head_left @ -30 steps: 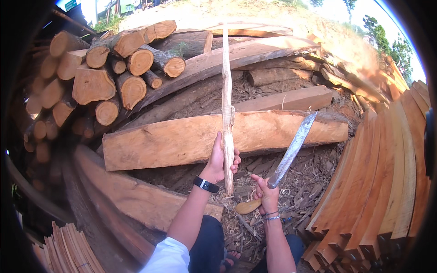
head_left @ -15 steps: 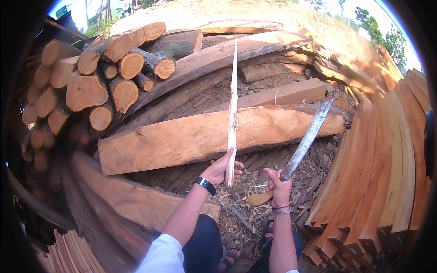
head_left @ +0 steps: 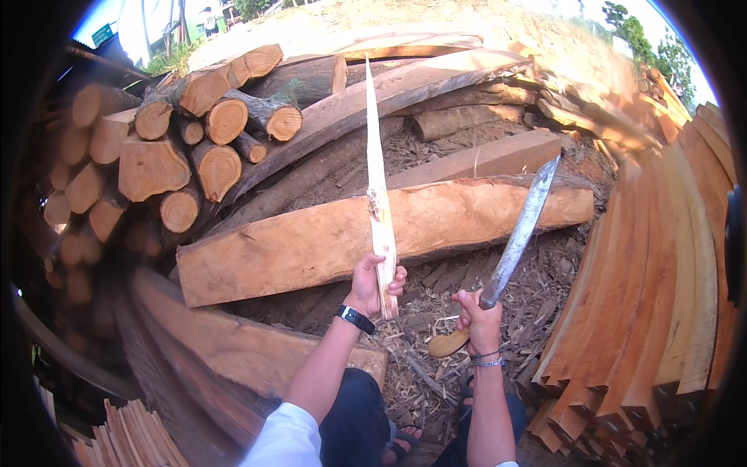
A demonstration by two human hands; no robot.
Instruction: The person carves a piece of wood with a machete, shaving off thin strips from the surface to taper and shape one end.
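Note:
My left hand is wrapped round the lower end of a long pale wooden stake. The stake stands nearly upright, its thin pointed tip at the top, with a brown knot partway down. In my right hand is a machete with a long grey blade pointing up and to the right. Its curved wooden handle sticks out below my fingers. The blade and the stake are apart. Behind both lies a thick sawn slab with bark along its lower edge.
A pile of cut logs rises at the left. Sawn boards are stacked along the right. Wood chips cover the ground around my feet. Another slab lies at my left, near thin wooden strips. Long timbers lie farther back.
The stake has shifted left, its tip now leaning slightly left, and it has turned to show a broader pale face. My left fingers wrap it more closely. The machete has barely moved.

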